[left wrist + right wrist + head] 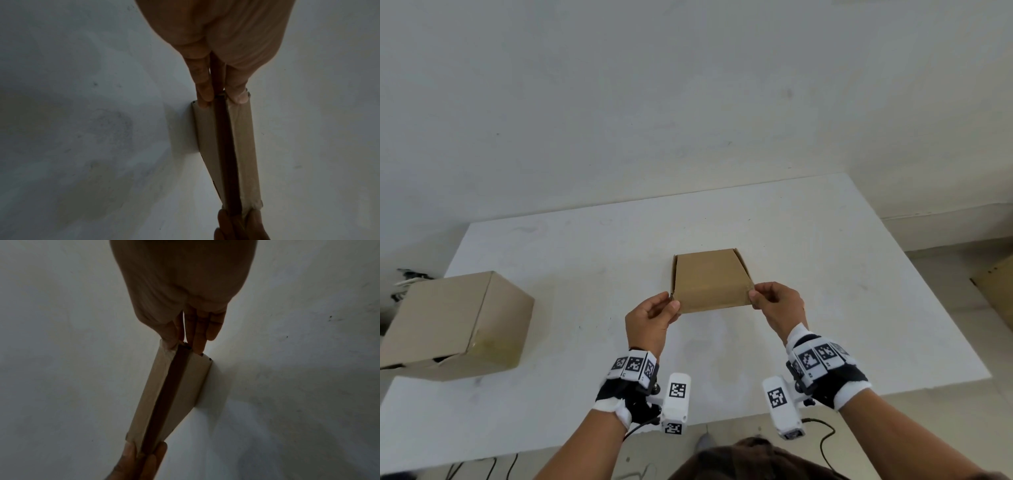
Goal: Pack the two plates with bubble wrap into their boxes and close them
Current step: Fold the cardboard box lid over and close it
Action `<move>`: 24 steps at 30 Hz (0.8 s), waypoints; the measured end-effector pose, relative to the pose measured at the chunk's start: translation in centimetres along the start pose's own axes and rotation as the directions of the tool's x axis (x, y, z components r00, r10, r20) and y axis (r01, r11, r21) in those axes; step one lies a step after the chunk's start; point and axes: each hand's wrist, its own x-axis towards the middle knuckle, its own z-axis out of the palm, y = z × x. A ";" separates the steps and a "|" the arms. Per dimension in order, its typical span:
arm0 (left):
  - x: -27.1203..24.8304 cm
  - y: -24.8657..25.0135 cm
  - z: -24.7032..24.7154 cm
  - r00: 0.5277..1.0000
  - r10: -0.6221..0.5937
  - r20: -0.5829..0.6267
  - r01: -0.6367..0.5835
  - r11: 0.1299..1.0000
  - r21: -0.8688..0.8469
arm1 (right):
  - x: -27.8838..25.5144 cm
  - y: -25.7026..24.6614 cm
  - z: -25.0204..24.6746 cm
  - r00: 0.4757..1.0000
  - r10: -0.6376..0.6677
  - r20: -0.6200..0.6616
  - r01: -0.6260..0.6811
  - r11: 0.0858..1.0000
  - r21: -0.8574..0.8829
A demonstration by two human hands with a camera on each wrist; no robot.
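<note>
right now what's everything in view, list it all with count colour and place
small box: 1, brown cardboard, table centre, held at its near corners
large box: 1, brown cardboard, table's left edge
table: 1, white, under both boxes
cardboard piece: 1, brown, floor at far right
cables: black, at the table's near edge
wrist cameras: 2, white with black markers
left hand: fingers pinch the box's near left corner
right hand: fingers pinch its near right corner
</note>
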 end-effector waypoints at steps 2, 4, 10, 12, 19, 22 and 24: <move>0.0 -0.4 0.0 1.000 0.018 -0.016 -0.017 0.998 0.057 | -0.4 0.0 0.3 1.000 -0.004 0.002 0.005 0.997 -0.076; -0.1 -0.9 -0.1 0.999 0.038 -0.029 -0.034 0.992 0.122 | -0.8 0.4 0.7 0.999 -0.038 0.005 0.038 0.986 -0.162; -0.6 -2.0 -0.4 0.999 0.020 0.042 -0.033 0.938 0.344 | -1.1 1.8 1.4 0.992 -0.124 0.018 0.123 0.942 -0.313; -0.8 -2.1 -0.5 0.997 -0.010 0.073 -0.018 0.928 0.372 | -1.2 2.3 1.5 0.988 -0.155 0.027 0.155 0.926 -0.343; -0.4 -3.0 -0.8 0.999 -0.034 0.021 0.020 0.880 0.475 | -1.9 3.5 1.6 0.991 -0.104 0.088 0.126 0.946 -0.299; -0.2 -3.4 -0.9 1.000 -0.030 -0.001 0.027 0.863 0.504 | -1.7 4.0 1.7 0.989 -0.130 0.072 0.146 0.946 -0.289; -0.2 -3.7 -1.0 0.999 -0.041 0.001 0.035 0.852 0.522 | -1.8 4.5 1.8 0.990 -0.131 0.049 0.139 0.951 -0.276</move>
